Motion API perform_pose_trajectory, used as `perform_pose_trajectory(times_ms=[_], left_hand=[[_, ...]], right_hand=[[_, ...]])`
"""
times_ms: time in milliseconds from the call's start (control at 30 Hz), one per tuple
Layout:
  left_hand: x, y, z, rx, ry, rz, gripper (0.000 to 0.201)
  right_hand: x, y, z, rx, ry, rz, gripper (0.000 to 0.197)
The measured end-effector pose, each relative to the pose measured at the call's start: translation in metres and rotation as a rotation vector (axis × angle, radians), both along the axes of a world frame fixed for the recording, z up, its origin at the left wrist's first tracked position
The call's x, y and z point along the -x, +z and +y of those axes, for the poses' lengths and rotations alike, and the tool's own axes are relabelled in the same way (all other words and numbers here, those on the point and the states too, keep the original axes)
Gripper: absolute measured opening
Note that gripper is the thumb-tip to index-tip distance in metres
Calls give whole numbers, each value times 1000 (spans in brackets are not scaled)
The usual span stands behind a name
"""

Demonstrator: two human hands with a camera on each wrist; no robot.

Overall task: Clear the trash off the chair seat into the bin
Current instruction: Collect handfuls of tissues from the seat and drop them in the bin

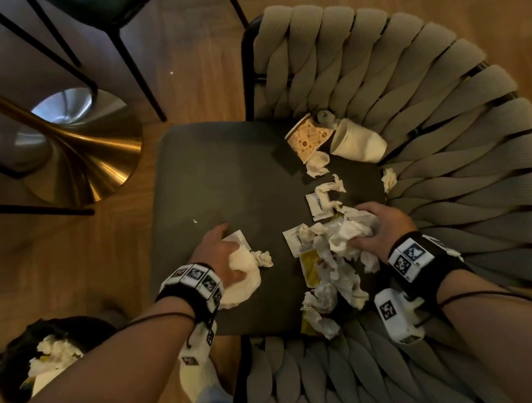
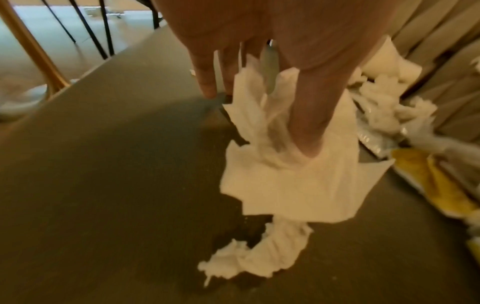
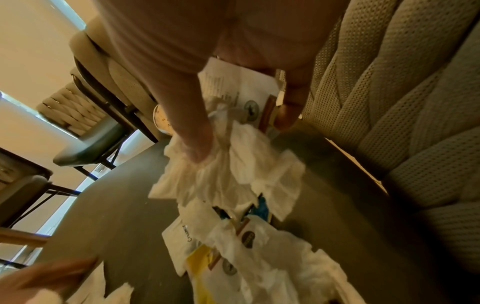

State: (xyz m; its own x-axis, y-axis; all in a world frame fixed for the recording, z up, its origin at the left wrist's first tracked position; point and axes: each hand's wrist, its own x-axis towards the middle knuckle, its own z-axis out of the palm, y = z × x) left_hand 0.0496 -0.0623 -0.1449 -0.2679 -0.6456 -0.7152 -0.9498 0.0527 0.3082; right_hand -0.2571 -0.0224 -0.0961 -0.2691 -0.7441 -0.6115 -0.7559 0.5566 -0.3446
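The bin (image 1: 26,358) sits on the floor behind the left hand (image 1: 219,257), whose grip bunches a napkin (image 1: 244,277), while the right hand (image 1: 382,230) clutches tissues (image 1: 349,234) on the chair seat (image 1: 221,173).

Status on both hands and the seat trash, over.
Left hand grips a napkin. Right hand grips wadded tissue. Two cups, wrappers remain on seat. Bin floor-left, path unobstructed.

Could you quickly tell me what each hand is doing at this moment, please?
Left hand: closed on a flat white paper napkin on the dark chair seat.
Right hand: closed on a crumpled white tissue wad.
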Motion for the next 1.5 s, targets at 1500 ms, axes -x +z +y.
perform_pose_trajectory(times_ms=[1500], left_hand=[[64, 15, -27, 82, -163, 140, 37]], right_hand=[[-17, -22, -83, -207, -34, -51, 71]])
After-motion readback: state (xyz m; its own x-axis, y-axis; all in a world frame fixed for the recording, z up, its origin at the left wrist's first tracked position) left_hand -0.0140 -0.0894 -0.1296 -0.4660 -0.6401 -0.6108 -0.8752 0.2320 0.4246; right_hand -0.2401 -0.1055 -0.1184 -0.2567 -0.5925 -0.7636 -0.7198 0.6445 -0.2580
